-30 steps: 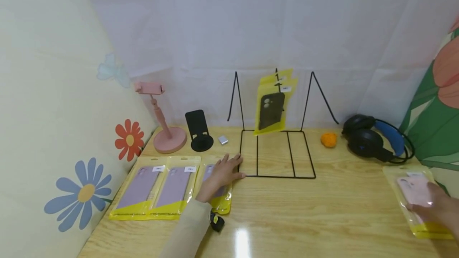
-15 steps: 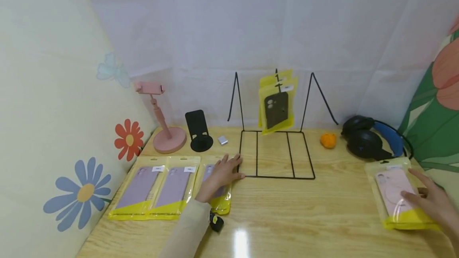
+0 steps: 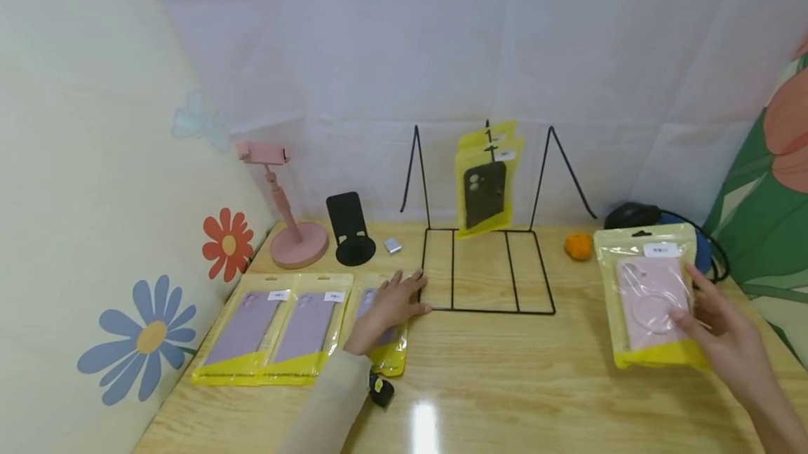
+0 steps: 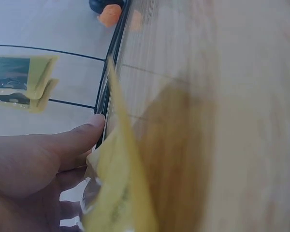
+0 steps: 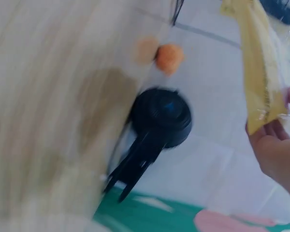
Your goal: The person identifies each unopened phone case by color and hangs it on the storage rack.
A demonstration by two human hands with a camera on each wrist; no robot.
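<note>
My right hand holds a clear-and-yellow pouch with a pink phone case by its right side, raised above the table and upright. In the right wrist view the pouch appears edge-on. My left hand grips the front left corner of a black wire display rack, thumb at the front bar. On the rack's middle hook hang pouches, the front one with a black phone case. Under my left wrist lies a pouched purple phone case, partly hidden. Two more purple phone cases lie left of it.
Behind the raised pouch are black headphones, partly covered. An orange lump sits right of the rack. Back left stand a pink phone stand, a black phone stand and a small silver block.
My right hand has lifted the pink phone case pouch off the right side of the table and carried it leftward. The hanging pouches have swung slightly. My left hand has stayed put.
</note>
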